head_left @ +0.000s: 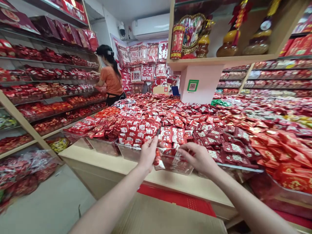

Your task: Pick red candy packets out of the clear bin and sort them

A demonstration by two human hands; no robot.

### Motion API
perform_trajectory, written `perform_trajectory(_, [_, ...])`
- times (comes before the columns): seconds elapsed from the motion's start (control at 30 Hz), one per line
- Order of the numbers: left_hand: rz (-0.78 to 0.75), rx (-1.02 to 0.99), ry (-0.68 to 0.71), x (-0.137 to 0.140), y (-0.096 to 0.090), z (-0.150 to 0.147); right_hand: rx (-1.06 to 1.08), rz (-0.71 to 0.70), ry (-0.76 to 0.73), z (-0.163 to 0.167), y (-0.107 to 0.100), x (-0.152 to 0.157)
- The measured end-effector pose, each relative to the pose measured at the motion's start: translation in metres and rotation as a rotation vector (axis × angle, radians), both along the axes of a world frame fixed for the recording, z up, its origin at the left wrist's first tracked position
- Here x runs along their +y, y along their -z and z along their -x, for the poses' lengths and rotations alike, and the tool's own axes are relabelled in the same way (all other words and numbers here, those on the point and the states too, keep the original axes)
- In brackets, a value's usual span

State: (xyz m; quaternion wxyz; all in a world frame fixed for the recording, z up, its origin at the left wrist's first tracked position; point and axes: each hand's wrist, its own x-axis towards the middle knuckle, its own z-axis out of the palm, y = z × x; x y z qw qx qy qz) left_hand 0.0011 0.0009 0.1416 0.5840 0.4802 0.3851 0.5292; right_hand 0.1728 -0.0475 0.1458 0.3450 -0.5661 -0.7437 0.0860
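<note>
My left hand [147,155] is closed around a small red and white candy packet [159,162], which hangs below the fingers in front of a clear plastic bin [179,165]. The bin holds red and cream wrapped candies [179,135]. At the bin's right side is my right hand [198,157], its fingers bent and fingertips together at the edge of a red and white packet [177,150]. Left of my hands lie red packets with white print [138,130]. Dark maroon packets [227,148] fill the bin beyond my right hand.
A person in an orange top [110,81] stands at the stocked left shelves [48,81]. A wooden display cabinet [216,61] overhangs the candy on a white pillar [202,81]. The counter edge [136,169] runs before me, with a cardboard-coloured surface [165,216] below.
</note>
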Motion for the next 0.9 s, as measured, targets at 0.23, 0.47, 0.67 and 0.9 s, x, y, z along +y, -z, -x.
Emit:
perform_trajectory(0.23, [0.116, -0.249, 0.104, -0.026, 0.014, -0.025, 0.799, 0.200, -0.112, 0.047, 0.041, -0.036])
perform_trajectory(0.47, [0.120, -0.140, 0.222, -0.029, 0.030, -0.013, 1.000, 0.135, -0.023, 0.045, 0.059, -0.038])
perform_trajectory(0.67, [0.028, -0.188, 0.127, -0.029, 0.037, -0.015, 1.155, 0.193, -0.054, 0.051, 0.066, -0.040])
perform_trajectory(0.9, [0.060, -0.031, 0.246, -0.034, 0.043, -0.014, 1.083, 0.046, 0.137, 0.042, 0.063, -0.042])
